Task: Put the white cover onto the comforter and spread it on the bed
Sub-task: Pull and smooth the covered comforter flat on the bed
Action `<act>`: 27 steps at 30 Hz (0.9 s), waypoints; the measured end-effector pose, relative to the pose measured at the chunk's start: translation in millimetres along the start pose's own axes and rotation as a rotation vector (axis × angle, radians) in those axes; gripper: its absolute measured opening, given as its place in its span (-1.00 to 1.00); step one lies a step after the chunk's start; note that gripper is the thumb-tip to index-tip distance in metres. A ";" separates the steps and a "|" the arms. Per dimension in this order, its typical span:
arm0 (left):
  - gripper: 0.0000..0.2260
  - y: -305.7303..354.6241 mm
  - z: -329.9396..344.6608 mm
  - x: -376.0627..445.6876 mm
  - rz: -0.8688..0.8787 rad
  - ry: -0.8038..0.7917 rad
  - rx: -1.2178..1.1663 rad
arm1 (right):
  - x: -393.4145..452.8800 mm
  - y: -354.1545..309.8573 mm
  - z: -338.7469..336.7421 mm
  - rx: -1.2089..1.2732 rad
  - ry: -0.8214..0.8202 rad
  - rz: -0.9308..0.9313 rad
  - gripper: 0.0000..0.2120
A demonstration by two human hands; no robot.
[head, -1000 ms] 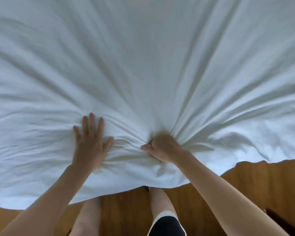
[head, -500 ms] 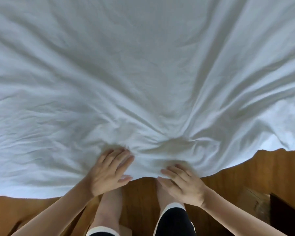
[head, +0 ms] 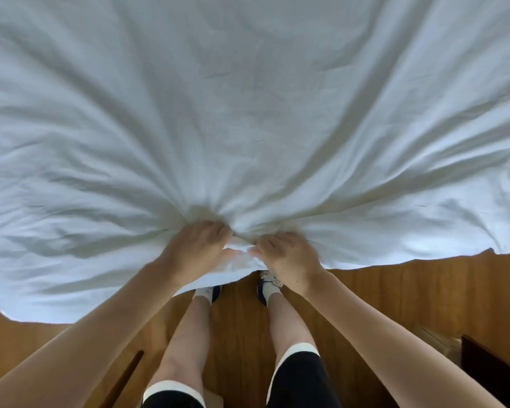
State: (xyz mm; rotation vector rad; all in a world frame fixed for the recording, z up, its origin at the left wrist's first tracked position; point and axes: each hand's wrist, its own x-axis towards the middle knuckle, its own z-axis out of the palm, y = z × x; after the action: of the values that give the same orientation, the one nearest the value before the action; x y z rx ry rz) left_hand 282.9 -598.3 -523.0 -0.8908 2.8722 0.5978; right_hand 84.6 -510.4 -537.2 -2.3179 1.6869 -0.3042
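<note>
Fabric of the white cover (head: 248, 113) was bunched at its near edge, gripped by the left hand (head: 195, 251) and the right hand (head: 289, 257), side by side above the wooden floor (head: 395, 290).

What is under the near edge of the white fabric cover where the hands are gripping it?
Under the white fabric cover, two white-and-blue shoes show on the wooden floor. Both hands grip the edge; whatever lies beneath the rest is hidden.
</note>
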 end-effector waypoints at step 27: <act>-0.15 -73.8 19.9 -152.4 -0.700 -0.184 0.188 | -77.9 107.1 -20.1 -0.299 -0.388 0.349 -0.16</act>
State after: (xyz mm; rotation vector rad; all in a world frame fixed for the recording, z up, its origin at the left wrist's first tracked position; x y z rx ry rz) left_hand 449.5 -565.8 -538.7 -1.5813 2.1839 0.3015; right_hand -41.7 -469.3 -554.5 -2.0304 1.9768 0.4629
